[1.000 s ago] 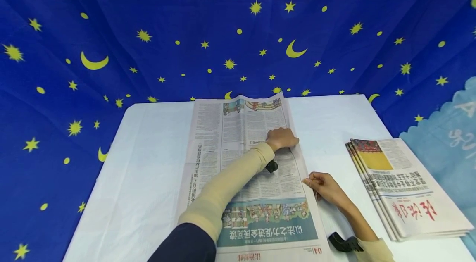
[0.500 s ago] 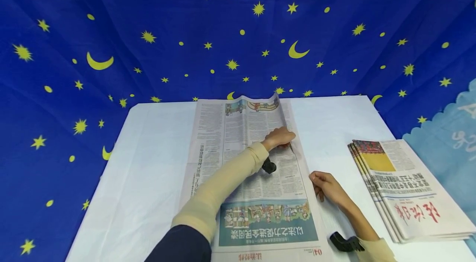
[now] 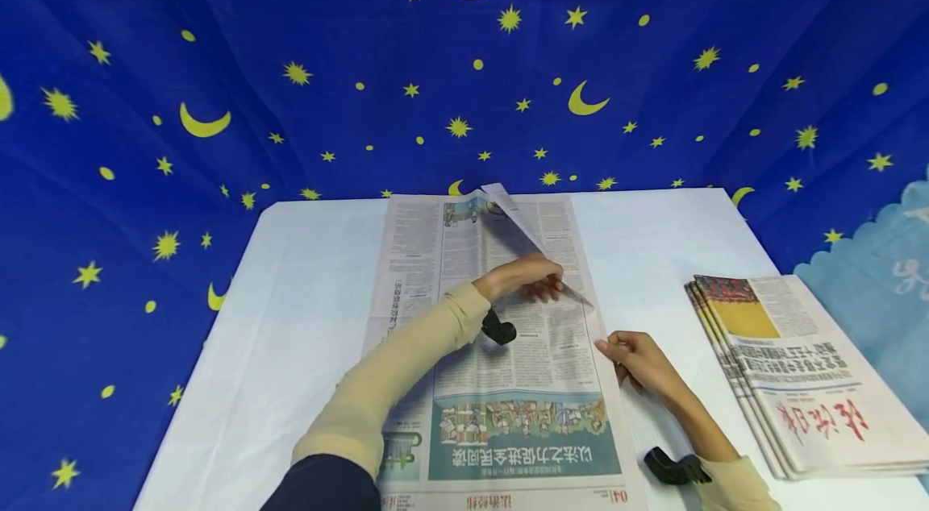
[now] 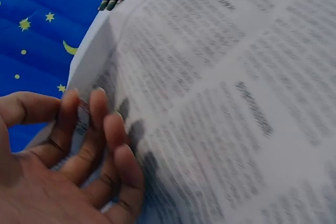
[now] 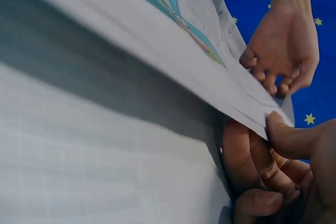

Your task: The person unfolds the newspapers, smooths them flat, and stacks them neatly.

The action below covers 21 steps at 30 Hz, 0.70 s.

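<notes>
An open newspaper [image 3: 526,358] lies on the white table, its long side running away from me. My left hand [image 3: 524,277] pinches the right edge of its top page, beyond the middle of the sheet. There the page is lifted and folds over to the left, with another printed page showing beneath. In the left wrist view, thumb and fingertips meet at the paper's edge. Closer to me, my right hand [image 3: 642,362] holds the newspaper's right edge. The right wrist view shows the thumb [image 5: 289,137] on top of the paper and the fingers curled below.
Several folded newspapers [image 3: 813,382] lie in an overlapping stack at the table's right. The white tabletop [image 3: 305,293] shows on both sides of the open newspaper. A blue cloth [image 3: 348,116] with yellow moons and stars hangs behind and around the table.
My left hand has moved leftward and slightly toward me, drawing the far right part of the top page up and over to the left. The right hand has hardly moved.
</notes>
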### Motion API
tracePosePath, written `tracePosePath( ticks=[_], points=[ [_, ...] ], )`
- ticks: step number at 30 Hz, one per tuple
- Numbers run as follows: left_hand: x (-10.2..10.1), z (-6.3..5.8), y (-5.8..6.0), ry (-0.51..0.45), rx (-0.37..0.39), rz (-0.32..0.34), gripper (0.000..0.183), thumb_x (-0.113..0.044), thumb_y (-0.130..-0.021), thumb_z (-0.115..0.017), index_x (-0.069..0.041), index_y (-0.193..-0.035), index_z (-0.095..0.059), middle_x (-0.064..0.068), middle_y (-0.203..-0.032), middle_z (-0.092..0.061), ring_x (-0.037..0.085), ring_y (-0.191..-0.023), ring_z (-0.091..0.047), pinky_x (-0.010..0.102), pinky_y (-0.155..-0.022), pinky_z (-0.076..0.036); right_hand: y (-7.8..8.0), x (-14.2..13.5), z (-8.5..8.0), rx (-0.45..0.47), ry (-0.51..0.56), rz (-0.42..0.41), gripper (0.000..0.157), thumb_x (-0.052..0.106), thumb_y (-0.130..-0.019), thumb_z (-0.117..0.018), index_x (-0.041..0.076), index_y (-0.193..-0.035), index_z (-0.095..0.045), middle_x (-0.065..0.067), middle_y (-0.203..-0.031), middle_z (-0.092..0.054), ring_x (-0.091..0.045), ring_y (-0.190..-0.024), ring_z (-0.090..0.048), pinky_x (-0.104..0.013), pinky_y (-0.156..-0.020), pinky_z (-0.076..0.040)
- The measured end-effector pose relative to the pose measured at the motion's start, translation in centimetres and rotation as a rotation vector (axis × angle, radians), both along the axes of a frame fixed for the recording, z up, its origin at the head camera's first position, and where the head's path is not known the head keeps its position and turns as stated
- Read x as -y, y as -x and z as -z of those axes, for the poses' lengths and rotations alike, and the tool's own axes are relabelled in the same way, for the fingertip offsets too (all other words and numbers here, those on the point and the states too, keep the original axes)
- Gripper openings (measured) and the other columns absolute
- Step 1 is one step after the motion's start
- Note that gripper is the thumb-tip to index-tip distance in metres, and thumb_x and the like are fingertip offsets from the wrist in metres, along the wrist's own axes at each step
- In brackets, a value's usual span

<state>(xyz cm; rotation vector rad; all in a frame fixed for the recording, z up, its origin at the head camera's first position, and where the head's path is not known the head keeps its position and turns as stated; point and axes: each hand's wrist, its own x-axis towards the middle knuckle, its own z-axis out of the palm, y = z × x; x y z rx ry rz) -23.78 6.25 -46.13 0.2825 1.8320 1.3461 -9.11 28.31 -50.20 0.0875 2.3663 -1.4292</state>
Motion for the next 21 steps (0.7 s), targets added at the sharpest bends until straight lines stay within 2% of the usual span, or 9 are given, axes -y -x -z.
tracePosePath(
  ticks=[6,11,16,21],
  points=[
    [2.0,-0.1,-0.6,-0.120,0.004,-0.001,0.028,-0.017,-0.100,-0.046,0.000,-0.088,-0.065,0.007,-0.081,-0.067,0.017,-0.065,-0.056,0.031,-0.062,-0.043,-0.1,-0.2,0.1,-0.016,0.050,-0.020,0.041,0.032,-0.103,-0.050,-0.004,-0.087,-0.060,-0.007,-0.054,-0.059,-0.007,-0.037,-0.039,-0.023,-0.034,-0.031],
    [4.0,-0.7,-0.9,-0.201,0.005,-0.018,0.027,-0.017,-0.102,-0.044,-0.002,-0.090,-0.063,0.007,-0.088,-0.067,0.019,-0.075,-0.061,0.035,-0.071,-0.047,0.0,0.1,0.2,-0.007,0.033,0.016,0.040,0.032,-0.102,-0.052,-0.002,-0.083,-0.059,-0.005,-0.054,-0.058,-0.008,-0.038,-0.039,-0.023,-0.035,-0.031],
    [6.2,-1.7,-1.1,-0.214,0.060,-0.112,0.025,-0.018,-0.101,-0.047,-0.007,-0.087,-0.064,0.003,-0.088,-0.068,0.018,-0.078,-0.063,0.034,-0.073,-0.048,0.0,0.4,0.1,-0.012,-0.016,0.032,0.039,0.032,-0.101,-0.053,-0.001,-0.081,-0.059,-0.006,-0.058,-0.060,-0.008,-0.039,-0.040,-0.023,-0.036,-0.032],
    [8.7,-2.3,-1.5,-0.230,0.062,-0.218,0.023,-0.017,-0.099,-0.047,-0.010,-0.082,-0.061,0.000,-0.083,-0.067,0.018,-0.078,-0.063,0.035,-0.075,-0.048,0.0,0.4,0.0,-0.013,-0.045,0.039,0.037,0.030,-0.101,-0.053,-0.001,-0.083,-0.059,-0.008,-0.064,-0.064,-0.011,-0.041,-0.046,-0.024,-0.035,-0.032]
  ],
)
